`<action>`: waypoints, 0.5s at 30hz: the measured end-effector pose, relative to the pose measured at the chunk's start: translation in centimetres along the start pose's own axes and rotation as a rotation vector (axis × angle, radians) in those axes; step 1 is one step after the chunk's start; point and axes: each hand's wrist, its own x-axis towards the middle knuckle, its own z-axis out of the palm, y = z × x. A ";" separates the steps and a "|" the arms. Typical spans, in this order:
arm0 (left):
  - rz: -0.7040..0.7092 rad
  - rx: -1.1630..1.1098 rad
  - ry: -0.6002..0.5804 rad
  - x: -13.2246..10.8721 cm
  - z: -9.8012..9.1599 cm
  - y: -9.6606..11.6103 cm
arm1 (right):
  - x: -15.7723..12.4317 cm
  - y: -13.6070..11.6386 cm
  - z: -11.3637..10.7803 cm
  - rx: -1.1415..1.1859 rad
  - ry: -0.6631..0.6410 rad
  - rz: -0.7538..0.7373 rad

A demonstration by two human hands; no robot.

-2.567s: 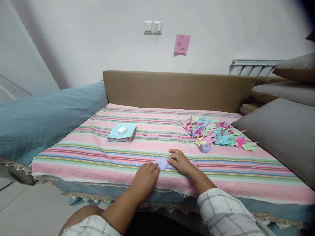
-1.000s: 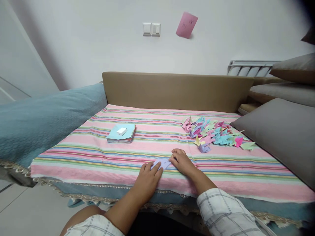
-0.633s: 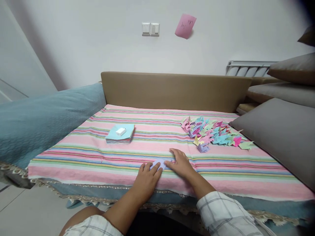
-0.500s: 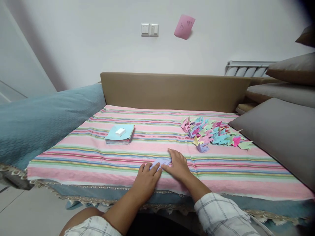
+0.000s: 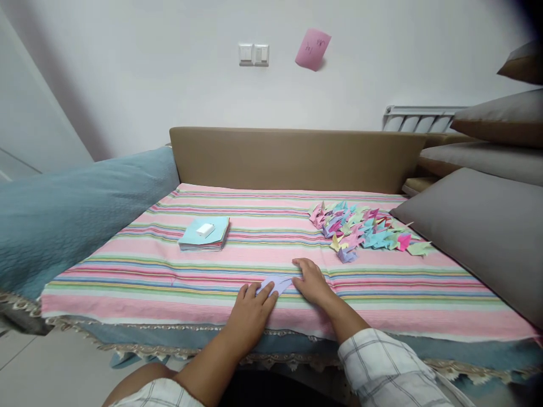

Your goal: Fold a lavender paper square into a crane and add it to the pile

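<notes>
A small folded lavender paper lies on the striped cloth close to the front edge. My left hand rests on the paper's left part, its fingers spread and pressing it flat against the cloth. At the paper's right end is my right hand, thumb and index finger touching the tip, the other fingers curled above. Whether that tip is pinched between them is hard to make out.
Many coloured folded paper birds lie at the right. A stack of square paper with a white block on top sits at the left. Grey cushions line the right side, and a brown backrest stands behind.
My right hand has shifted slightly right, its thumb moving from the paper's middle to its right tip. More of the lavender paper shows. The view has shifted slightly.
</notes>
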 end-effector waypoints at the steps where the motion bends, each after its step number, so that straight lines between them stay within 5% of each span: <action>1: -0.001 0.000 0.000 0.0 0.0 0.0 | 0.1 0.3 -0.1 0.012 0.006 -0.015; 8: -0.007 -0.012 0.024 0.1 0.1 0.1 | -0.1 1.1 -1.3 0.159 0.013 -0.134; 15: 0.010 -0.055 0.017 -0.1 0.0 -0.2 | -1.5 -0.8 -1.5 0.040 -0.073 -0.364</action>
